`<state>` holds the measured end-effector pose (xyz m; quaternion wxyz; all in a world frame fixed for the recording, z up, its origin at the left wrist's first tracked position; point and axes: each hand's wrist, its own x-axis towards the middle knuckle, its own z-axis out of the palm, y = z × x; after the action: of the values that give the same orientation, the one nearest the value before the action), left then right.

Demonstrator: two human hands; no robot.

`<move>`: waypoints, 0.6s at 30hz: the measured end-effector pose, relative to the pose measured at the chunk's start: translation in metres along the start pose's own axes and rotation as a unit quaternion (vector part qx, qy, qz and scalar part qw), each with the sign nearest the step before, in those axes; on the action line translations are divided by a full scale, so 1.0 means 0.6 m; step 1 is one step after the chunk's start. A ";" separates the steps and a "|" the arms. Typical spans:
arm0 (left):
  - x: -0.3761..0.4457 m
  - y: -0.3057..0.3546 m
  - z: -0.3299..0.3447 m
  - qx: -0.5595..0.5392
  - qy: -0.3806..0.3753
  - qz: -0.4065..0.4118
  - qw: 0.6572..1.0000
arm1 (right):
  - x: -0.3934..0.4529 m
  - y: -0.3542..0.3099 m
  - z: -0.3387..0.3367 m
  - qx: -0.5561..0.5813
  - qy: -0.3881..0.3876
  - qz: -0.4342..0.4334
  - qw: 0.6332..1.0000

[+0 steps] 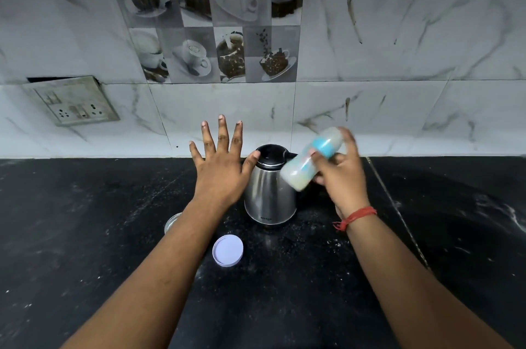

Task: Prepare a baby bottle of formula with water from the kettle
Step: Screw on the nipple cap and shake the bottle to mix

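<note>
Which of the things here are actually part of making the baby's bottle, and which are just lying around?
Part of the job:
- baby bottle, blurred, gripped in the right hand
- steel kettle, lid shut
- left hand, open, fingers spread, holding nothing

Possibly lying about:
- white round lid, loose on the black counter
- small clear dish, half hidden by the left forearm
- wall socket

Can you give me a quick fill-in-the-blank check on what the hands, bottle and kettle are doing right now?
1. The baby bottle is held in the ____ hand.
2. The left hand has its fingers ____ and holds nothing.
3. The steel kettle stands on the counter with its lid ____.
4. The white round lid lies on the counter ____ the kettle, towards the camera.

Missing words: right; spread; closed; in front of
</note>
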<state>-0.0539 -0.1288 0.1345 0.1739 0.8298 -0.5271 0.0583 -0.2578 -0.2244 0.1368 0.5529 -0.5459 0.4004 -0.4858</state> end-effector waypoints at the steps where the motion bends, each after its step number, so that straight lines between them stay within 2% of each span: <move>1: -0.001 0.002 0.000 0.000 -0.001 0.002 1.000 | 0.003 0.001 0.001 0.049 0.068 -0.012 0.996; 2: -0.001 0.003 0.000 0.002 -0.001 0.004 1.000 | 0.005 0.002 0.002 0.064 0.106 -0.027 0.992; 3: -0.002 0.003 0.000 0.005 -0.001 0.006 1.000 | 0.004 -0.001 0.005 0.047 0.104 -0.030 0.993; 6: -0.001 0.001 0.001 0.008 0.001 0.007 1.000 | -0.004 0.001 0.009 -0.039 -0.058 0.006 0.998; 7: 0.001 0.000 0.000 0.005 0.002 0.007 1.000 | -0.005 -0.003 0.006 -0.025 -0.058 0.008 0.998; 10: 0.000 0.004 -0.001 0.006 0.001 0.008 1.000 | 0.006 -0.009 -0.003 0.095 0.092 -0.014 0.991; 11: -0.001 0.004 -0.001 0.008 -0.001 0.010 1.000 | 0.008 -0.010 -0.005 0.086 0.105 -0.017 0.991; 12: -0.001 0.005 0.000 0.010 -0.003 0.011 1.000 | 0.007 -0.009 -0.005 0.034 0.076 -0.016 0.996; 14: 0.000 0.004 0.001 0.006 -0.002 0.009 1.000 | 0.004 -0.002 -0.005 -0.082 -0.070 0.012 0.994; 15: 0.001 0.004 0.001 0.003 -0.001 0.008 1.000 | 0.002 -0.004 -0.007 -0.091 -0.108 0.025 0.990; 16: 0.003 0.004 0.000 0.001 0.001 0.007 1.000 | 0.003 -0.007 -0.011 -0.072 -0.102 0.026 0.992; 18: 0.004 0.005 0.000 -0.001 0.000 0.006 1.000 | 0.007 -0.014 -0.013 0.023 0.003 0.008 1.000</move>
<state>-0.0556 -0.1323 0.1361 0.1746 0.8264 -0.5321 0.0590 -0.2652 -0.2296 0.1448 0.5679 -0.5282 0.3953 -0.4921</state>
